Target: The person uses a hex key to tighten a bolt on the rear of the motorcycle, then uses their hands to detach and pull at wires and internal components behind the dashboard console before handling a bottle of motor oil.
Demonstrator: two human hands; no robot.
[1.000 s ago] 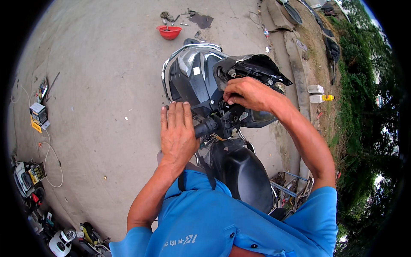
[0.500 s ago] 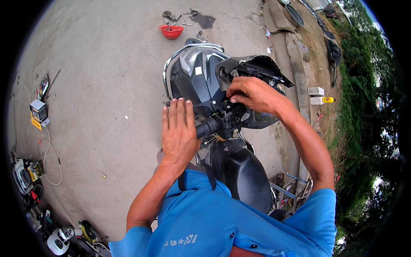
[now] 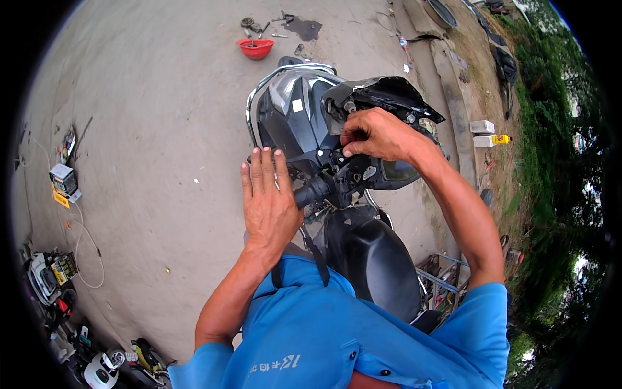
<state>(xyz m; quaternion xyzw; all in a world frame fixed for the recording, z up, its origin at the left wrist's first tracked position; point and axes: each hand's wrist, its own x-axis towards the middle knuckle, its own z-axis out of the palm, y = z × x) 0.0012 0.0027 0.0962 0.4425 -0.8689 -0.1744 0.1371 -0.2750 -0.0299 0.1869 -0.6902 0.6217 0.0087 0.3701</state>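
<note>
A black motorcycle with a dark grey front fairing point(image 3: 282, 129) and a black seat point(image 3: 372, 262) stands in front of me. My left hand point(image 3: 269, 214) is open, fingers stretched out, beside the near end of the black handlebar grip point(image 3: 312, 192). Above the middle of the handlebar, my right hand point(image 3: 379, 135) is closed, thumb and fingertips pinched together at a small dark part behind the fairing. Whatever sits between those fingers is hidden. A glossy black cover panel point(image 3: 405, 96) stands tilted just beyond this hand. Near its wrist is the instrument display point(image 3: 400, 170).
A red bowl-shaped container point(image 3: 254, 50) lies on the ground beyond the motorcycle, beside metal parts and a dark stain point(image 3: 303, 28). A boxed item point(image 3: 63, 178) is at the left. White containers point(image 3: 482, 127) stand past the kerb point(image 3: 448, 87). A white helmet point(image 3: 102, 371) is at lower left.
The view has shifted slightly. My right hand has tilted a little, its fingers still pinched at the same spot. My left hand stays stretched out beside the grip.
</note>
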